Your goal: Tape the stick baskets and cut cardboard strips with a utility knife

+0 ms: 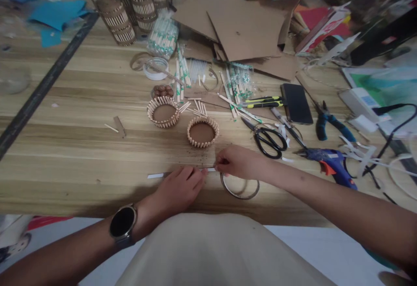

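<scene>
A narrow strip (pixel 155 176) with a white face lies on the wooden table close to its front edge. My left hand (pixel 182 186), a watch on its wrist, rests over the strip with fingers together, holding it down against the table. My right hand (pixel 233 162) is closed in a pinch at the strip's other end, a little right of the left fingertips. Just below the right hand lies a thin coiled loop (pixel 240 197); whether it joins the strip is hidden. Beyond my hands stand two round cardboard bases ringed with short sticks, a nearer one (pixel 202 133) and a farther one (pixel 163 112).
To the right are black scissors (pixel 270 141), a blue glue gun (pixel 332 162), pliers (pixel 329 123), a phone (pixel 296 103) and a yellow-black cutter (pixel 263 102). Farther back are a tape roll (pixel 156 68), bagged sticks (pixel 163 34), cardboard sheets (pixel 244 29) and stick lanterns (pixel 114 18).
</scene>
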A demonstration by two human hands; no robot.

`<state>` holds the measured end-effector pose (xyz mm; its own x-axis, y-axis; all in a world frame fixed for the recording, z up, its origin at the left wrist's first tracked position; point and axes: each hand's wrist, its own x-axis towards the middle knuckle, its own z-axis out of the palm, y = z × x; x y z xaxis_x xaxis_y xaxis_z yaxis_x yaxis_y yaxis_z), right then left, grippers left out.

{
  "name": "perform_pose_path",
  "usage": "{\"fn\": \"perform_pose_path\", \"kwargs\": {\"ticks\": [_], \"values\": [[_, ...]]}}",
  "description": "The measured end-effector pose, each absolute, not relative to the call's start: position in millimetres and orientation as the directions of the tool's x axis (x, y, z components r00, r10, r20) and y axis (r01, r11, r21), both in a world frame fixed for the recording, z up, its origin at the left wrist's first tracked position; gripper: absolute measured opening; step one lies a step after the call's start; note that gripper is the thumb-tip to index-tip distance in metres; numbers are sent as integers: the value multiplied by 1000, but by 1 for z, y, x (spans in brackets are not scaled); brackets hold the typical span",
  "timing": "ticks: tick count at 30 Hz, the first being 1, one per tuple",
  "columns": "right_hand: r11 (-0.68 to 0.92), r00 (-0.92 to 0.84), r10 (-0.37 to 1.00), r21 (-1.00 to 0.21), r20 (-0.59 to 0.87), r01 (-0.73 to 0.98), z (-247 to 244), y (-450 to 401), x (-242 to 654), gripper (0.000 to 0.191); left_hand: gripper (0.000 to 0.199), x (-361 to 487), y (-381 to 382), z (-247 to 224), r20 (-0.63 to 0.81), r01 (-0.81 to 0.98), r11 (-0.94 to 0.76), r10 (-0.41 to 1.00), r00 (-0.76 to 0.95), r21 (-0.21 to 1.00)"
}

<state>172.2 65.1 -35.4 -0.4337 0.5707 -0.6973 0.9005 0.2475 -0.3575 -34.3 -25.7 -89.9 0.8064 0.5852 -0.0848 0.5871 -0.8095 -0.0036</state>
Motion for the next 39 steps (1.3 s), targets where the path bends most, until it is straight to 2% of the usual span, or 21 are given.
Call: {"fn": "perform_pose_path", "kwargs": {"ticks": [4, 8, 10, 13, 16, 22, 25, 29, 32, 36, 39], "values": [[266, -448, 569, -360, -689, 894, -36, 65, 173, 25, 39, -30, -21, -82, -125, 606, -795, 601, 789, 8], [286, -454, 593, -353, -665, 891, -33, 61, 173, 23, 30, -30, -11, -71, -80, 674, -731, 669, 739, 106], [293, -451, 615, -343, -647, 893, -30, 57, 174, 21, 26, -28, -5, -66, -19, 717, -671, 727, 686, 189], [303, -448, 645, -331, -619, 894, -26, 50, 174, 21, 22, -24, 4, -62, 11, 721, -566, 789, 614, 399], [313, -448, 661, -321, -602, 894, -21, 44, 174, 22, 16, -19, 12, -61, -59, 695, -473, 803, 593, 542], [329, -421, 703, -262, -573, 907, -10, 33, 173, 24, 14, -14, 18, -62, -171, 654, -283, 824, 540, 701], [386, -424, 738, -186, -525, 903, -6, 24, 172, 24, 16, -14, 18, -58, -284, 626, -101, 828, 483, 773], [596, -559, 733, -28, -387, 802, -7, 4, 171, 18, 18, -12, 18, -52, -368, 602, 38, 821, 436, 798], [770, -745, 624, 21, -236, 638, -11, -14, 176, 17, 16, -12, 19, -52, -387, 631, 53, 828, 405, 774], [880, -881, 472, -42, -37, 473, -10, -26, 191, 19, 17, -18, 21, -58, -388, 687, 48, 853, 350, 725], [781, -807, 582, -206, -104, 590, -4, -12, 205, 21, 18, -25, 18, -62, -408, 685, -3, 802, 436, 728]]}}
